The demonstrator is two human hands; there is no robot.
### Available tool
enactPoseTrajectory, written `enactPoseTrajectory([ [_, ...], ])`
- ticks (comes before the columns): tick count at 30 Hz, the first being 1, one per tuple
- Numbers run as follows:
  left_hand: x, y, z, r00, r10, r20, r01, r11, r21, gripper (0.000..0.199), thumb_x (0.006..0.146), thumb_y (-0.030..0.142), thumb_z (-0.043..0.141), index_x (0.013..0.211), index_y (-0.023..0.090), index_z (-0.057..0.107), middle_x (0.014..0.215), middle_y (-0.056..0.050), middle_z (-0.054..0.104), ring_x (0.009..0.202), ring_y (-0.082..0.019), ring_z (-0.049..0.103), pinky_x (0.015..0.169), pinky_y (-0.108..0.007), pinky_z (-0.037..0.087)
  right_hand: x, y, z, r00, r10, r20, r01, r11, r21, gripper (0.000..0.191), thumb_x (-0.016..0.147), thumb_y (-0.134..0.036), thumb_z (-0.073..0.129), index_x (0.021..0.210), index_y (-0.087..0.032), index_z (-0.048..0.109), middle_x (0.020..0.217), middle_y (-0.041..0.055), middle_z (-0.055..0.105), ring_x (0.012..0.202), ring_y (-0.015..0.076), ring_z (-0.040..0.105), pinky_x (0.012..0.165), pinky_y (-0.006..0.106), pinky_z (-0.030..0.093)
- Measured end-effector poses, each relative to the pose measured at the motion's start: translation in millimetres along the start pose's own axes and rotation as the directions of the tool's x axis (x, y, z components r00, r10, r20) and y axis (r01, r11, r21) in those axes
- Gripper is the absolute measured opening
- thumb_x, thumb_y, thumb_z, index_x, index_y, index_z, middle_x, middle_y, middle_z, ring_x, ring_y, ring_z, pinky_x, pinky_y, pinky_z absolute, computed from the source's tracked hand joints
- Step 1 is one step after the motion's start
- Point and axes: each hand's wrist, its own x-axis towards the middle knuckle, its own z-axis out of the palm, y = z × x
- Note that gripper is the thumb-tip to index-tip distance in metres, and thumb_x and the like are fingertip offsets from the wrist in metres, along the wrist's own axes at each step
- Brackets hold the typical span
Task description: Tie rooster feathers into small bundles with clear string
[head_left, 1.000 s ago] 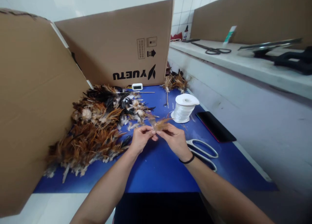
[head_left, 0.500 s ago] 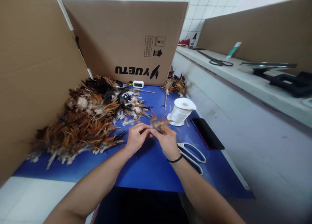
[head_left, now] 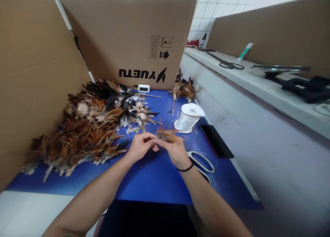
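A small bunch of brown feathers (head_left: 166, 135) is pinched in my right hand (head_left: 176, 151), its tips pointing up and to the right. My left hand (head_left: 141, 146) meets it at the base of the bunch, thumb and fingertips pressed together; what lies between them is too small to make out. Just behind the hands stands a white spool of cord or ribbon (head_left: 188, 118). White-handled scissors (head_left: 201, 162) lie beside my right wrist, partly covered by it. Loose brown and black feathers (head_left: 90, 133) are heaped to the left.
Cardboard panels (head_left: 129, 34) wall off the back and left of the blue table (head_left: 152, 185). A phone (head_left: 216, 140) lies at the right edge, and a small white digital display (head_left: 143, 88) sits at the back. Dark scissors (head_left: 228, 63) rest on the ledge (head_left: 203, 60).
The hands stay together at the feather bunch, with the left fingers slightly shifted at its base. The whole view has moved a little, so everything sits slightly further left.
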Motion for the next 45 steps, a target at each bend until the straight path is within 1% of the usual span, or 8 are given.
enactPoseTrajectory([
  [6, -4, 6, 2.5, 0.987, -0.147, 0.059, 0.154, 0.977, -0.144, 0.032, 0.071, 0.04, 0.074, 0.071, 0.011, 0.063, 0.056, -0.004, 0.066, 0.051, -0.012, 0.062, 0.056, -0.023, 0.051, -3, -9, 2, 0.997, 0.022, 0.079, -0.027, 0.998, 0.064, 0.01, 0.069, -0.023, 0.076, 0.064, -0.02, 0.069, 0.06, -0.0024, 0.065, 0.061, 0.0127, 0.059, 0.065, 0.028, 0.048],
  [12, -6, 7, 2.4, 0.941, -0.289, 0.178, 0.333, 0.889, -0.314, 0.032, 0.071, 0.04, 0.075, 0.076, 0.011, 0.062, 0.057, -0.004, 0.065, 0.05, -0.012, 0.062, 0.053, -0.022, 0.05, -4, -12, 0, 0.997, 0.072, 0.019, -0.073, 0.995, 0.066, 0.013, 0.063, -0.023, 0.08, 0.07, -0.019, 0.07, 0.07, -0.0016, 0.068, 0.066, 0.013, 0.06, 0.068, 0.027, 0.048],
  [16, -6, 7, 1.1, 0.923, -0.312, 0.227, 0.373, 0.872, -0.317, 0.033, 0.072, 0.041, 0.074, 0.075, 0.009, 0.065, 0.062, -0.006, 0.066, 0.052, -0.012, 0.063, 0.053, -0.022, 0.051, -4, -14, -1, 0.994, 0.098, 0.048, -0.101, 0.993, 0.064, 0.016, 0.064, -0.025, 0.079, 0.063, -0.019, 0.065, 0.058, -0.0036, 0.062, 0.056, 0.0113, 0.056, 0.06, 0.025, 0.046],
  [21, -5, 4, 0.3, 0.915, -0.333, 0.226, 0.389, 0.876, -0.286, 0.035, 0.07, 0.042, 0.075, 0.07, 0.008, 0.065, 0.061, -0.006, 0.065, 0.05, -0.012, 0.062, 0.05, -0.022, 0.051, -2, -17, -1, 0.985, 0.117, 0.125, -0.126, 0.99, 0.063, 0.019, 0.067, -0.026, 0.077, 0.06, -0.018, 0.062, 0.055, -0.0032, 0.06, 0.053, 0.0111, 0.054, 0.057, 0.026, 0.045],
  [29, -3, 1, -1.7, 0.936, -0.306, 0.173, 0.343, 0.904, -0.255, 0.034, 0.068, 0.041, 0.077, 0.067, 0.009, 0.066, 0.054, -0.005, 0.063, 0.045, -0.011, 0.059, 0.047, -0.021, 0.048, -2, -13, -4, 0.977, 0.122, 0.173, -0.137, 0.988, 0.075, 0.02, 0.069, -0.029, 0.077, 0.062, -0.016, 0.063, 0.059, -0.0017, 0.061, 0.058, 0.0122, 0.055, 0.062, 0.027, 0.043],
  [35, -2, 1, -2.3, 0.945, -0.286, 0.161, 0.319, 0.916, -0.245, 0.034, 0.067, 0.041, 0.077, 0.067, 0.009, 0.066, 0.052, -0.004, 0.063, 0.044, -0.011, 0.058, 0.047, -0.021, 0.048, -3, -11, -2, 0.986, 0.111, 0.124, -0.119, 0.991, 0.059, 0.02, 0.067, -0.031, 0.078, 0.066, -0.017, 0.064, 0.061, -0.0015, 0.061, 0.061, 0.0129, 0.056, 0.064, 0.028, 0.046],
  [40, -2, 3, -2.5, 0.95, -0.263, 0.168, 0.296, 0.931, -0.213, 0.033, 0.069, 0.041, 0.075, 0.068, 0.009, 0.066, 0.052, -0.004, 0.063, 0.045, -0.012, 0.059, 0.048, -0.022, 0.049, -2, -12, -2, 0.985, 0.097, 0.139, -0.108, 0.992, 0.072, 0.018, 0.067, -0.03, 0.078, 0.068, -0.018, 0.065, 0.062, -0.0013, 0.063, 0.06, 0.0129, 0.057, 0.063, 0.028, 0.047],
  [45, -3, 3, 0.8, 0.968, -0.235, 0.088, 0.249, 0.942, -0.225, 0.034, 0.067, 0.042, 0.076, 0.07, 0.01, 0.067, 0.053, -0.004, 0.063, 0.045, -0.012, 0.058, 0.049, -0.024, 0.049, -2, -13, -1, 0.987, 0.093, 0.134, -0.099, 0.994, 0.04, 0.019, 0.068, -0.035, 0.077, 0.073, -0.019, 0.068, 0.061, 0.0001, 0.064, 0.06, 0.0151, 0.06, 0.063, 0.031, 0.051],
])
